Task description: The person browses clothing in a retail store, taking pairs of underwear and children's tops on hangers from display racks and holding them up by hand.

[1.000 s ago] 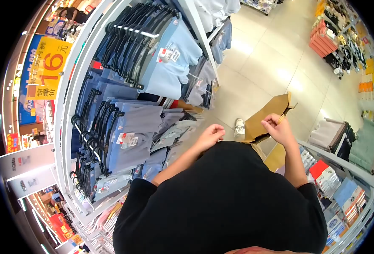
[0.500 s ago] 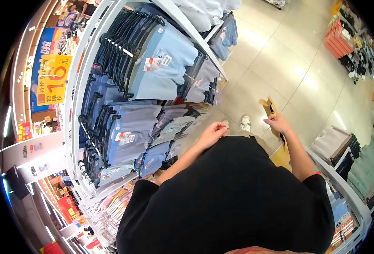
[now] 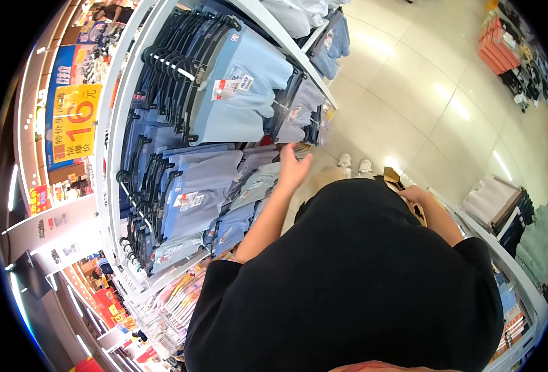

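Note:
My left hand [image 3: 294, 168] is raised beside the clothes rack, its fingers apart and nothing in them. Nearest to it are grey garments [image 3: 300, 113] on the upper rail and folded-looking pale clothing [image 3: 258, 186] on the lower one. At my right side, my right hand [image 3: 414, 194] is closed on the edge of a brown cardboard box [image 3: 393, 176]. My black shirt hides most of the box, and some of the right fingers are out of sight. Light blue shorts [image 3: 243, 80] with white and red tags hang at the front of the upper rail.
The white rack frame [image 3: 299, 59] runs along my left. Another rack [image 3: 534, 304] with clothes stands close on my right. Pale tiled floor [image 3: 404, 99] stretches ahead. A yellow price sign [image 3: 75, 121] hangs at far left; coral-coloured goods [image 3: 498, 53] sit at far right.
My left hand has risen from near my waist toward the rack and its fingers have spread. My right hand has drawn the cardboard box back and down against my side.

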A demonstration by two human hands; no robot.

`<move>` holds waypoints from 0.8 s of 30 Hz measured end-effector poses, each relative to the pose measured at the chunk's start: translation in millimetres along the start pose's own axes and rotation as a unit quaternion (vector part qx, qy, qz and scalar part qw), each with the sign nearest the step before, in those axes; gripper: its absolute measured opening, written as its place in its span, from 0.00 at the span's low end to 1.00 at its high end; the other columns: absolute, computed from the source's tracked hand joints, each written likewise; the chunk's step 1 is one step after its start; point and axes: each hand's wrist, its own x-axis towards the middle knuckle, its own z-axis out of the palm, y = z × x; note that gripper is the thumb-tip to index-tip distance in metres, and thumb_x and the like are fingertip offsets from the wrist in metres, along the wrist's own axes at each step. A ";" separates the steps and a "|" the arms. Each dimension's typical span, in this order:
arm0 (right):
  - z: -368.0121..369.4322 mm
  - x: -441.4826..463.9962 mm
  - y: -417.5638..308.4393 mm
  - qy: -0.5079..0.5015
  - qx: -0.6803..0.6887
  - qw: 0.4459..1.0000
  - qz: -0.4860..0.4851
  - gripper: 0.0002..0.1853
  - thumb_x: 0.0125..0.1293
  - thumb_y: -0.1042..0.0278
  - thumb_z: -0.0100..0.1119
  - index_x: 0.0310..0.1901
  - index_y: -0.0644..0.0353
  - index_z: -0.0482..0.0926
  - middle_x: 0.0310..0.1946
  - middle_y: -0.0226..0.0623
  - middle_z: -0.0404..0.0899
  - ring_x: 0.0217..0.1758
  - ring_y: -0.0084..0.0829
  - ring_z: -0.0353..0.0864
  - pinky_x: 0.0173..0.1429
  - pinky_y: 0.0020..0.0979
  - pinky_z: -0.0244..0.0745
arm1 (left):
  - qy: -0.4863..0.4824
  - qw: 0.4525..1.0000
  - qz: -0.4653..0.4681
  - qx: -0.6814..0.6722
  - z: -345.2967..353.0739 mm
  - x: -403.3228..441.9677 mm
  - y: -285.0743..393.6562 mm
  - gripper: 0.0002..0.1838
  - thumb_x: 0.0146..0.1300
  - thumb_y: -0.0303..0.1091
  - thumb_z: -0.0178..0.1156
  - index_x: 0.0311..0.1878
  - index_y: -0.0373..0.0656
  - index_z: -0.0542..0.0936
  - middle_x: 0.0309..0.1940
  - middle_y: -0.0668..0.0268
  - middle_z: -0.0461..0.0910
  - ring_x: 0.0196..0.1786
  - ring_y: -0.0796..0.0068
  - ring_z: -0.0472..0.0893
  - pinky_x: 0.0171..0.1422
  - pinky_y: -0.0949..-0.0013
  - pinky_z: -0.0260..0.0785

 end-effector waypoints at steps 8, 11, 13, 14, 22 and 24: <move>-12.4 8.8 -15.8 0.057 0.040 0.997 0.038 0.24 0.61 0.50 0.62 0.19 0.62 0.72 0.15 0.36 0.69 0.16 0.30 0.66 0.22 0.34 0.63 | 0.018 0.994 -0.034 0.098 -8.7 63.2 -31.8 0.39 0.55 0.41 0.66 0.64 0.28 0.62 0.62 0.41 0.65 0.65 0.42 0.66 0.70 0.52 0.60; -4.5 10.5 -22.4 0.084 0.046 0.994 0.044 0.24 0.62 0.49 0.61 0.20 0.63 0.74 0.15 0.38 0.70 0.15 0.31 0.68 0.21 0.34 0.64 | -0.003 0.991 -0.035 0.129 -9.5 76.0 -48.5 0.40 0.56 0.41 0.65 0.66 0.29 0.61 0.64 0.42 0.64 0.67 0.42 0.64 0.71 0.52 0.58; 2.9 9.6 -24.8 0.101 0.055 0.992 0.060 0.25 0.62 0.48 0.60 0.20 0.65 0.75 0.14 0.40 0.71 0.15 0.32 0.70 0.20 0.35 0.65 | -0.029 0.990 -0.038 0.133 -12.7 82.8 -55.0 0.40 0.56 0.41 0.64 0.67 0.29 0.60 0.64 0.42 0.64 0.68 0.43 0.63 0.72 0.52 0.57; 5.9 10.4 -26.2 0.104 0.040 0.993 0.049 0.26 0.62 0.47 0.59 0.19 0.65 0.75 0.13 0.41 0.72 0.15 0.34 0.72 0.23 0.36 0.68 | -0.023 0.986 -0.026 0.161 -12.2 87.1 -61.7 0.40 0.57 0.41 0.64 0.67 0.30 0.60 0.64 0.41 0.65 0.67 0.42 0.66 0.70 0.52 0.59; 7.3 41.9 -24.4 0.200 0.043 0.978 -0.048 0.25 0.61 0.47 0.58 0.24 0.67 0.78 0.18 0.44 0.77 0.19 0.35 0.77 0.27 0.38 0.71 | -0.135 0.970 -0.097 0.178 -9.3 121.8 -84.5 0.33 0.65 0.49 0.56 0.66 0.35 0.65 0.60 0.44 0.73 0.62 0.44 0.73 0.63 0.53 0.67; -5.7 40.0 -33.3 0.195 0.041 0.978 -0.064 0.24 0.61 0.48 0.59 0.25 0.67 0.78 0.19 0.42 0.77 0.19 0.35 0.76 0.27 0.38 0.71 | -0.120 0.972 -0.109 0.173 -0.4 119.7 -92.6 0.29 0.67 0.49 0.54 0.63 0.38 0.68 0.58 0.45 0.75 0.59 0.43 0.74 0.60 0.51 0.68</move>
